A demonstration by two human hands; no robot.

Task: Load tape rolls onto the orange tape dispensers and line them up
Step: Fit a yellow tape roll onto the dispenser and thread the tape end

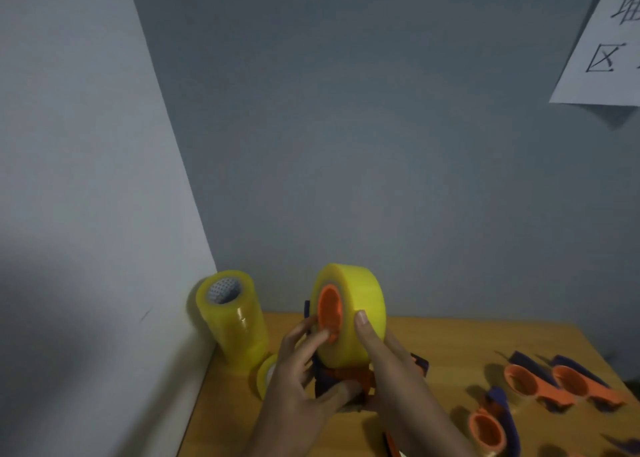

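Observation:
A yellow tape roll [360, 304] sits on the orange hub of a tape dispenser [330, 312] that I hold upright above the wooden table [450, 338]. My left hand [304, 377] grips the dispenser's lower frame, with fingertips against the orange hub. My right hand [384, 352] wraps around the roll from the right, thumb on its rim. A wrapped stack of yellow tape rolls [232, 318] stands in the corner at the left. One loose roll [265, 375] lies at its foot, partly hidden by my left hand.
Three empty orange dispensers with dark blue handles lie on the table at the right: two side by side [523, 382] [573, 382] and one nearer me [488, 429]. A white wall panel [86, 214] borders the table's left side. A paper sign [606, 40] hangs on the back wall.

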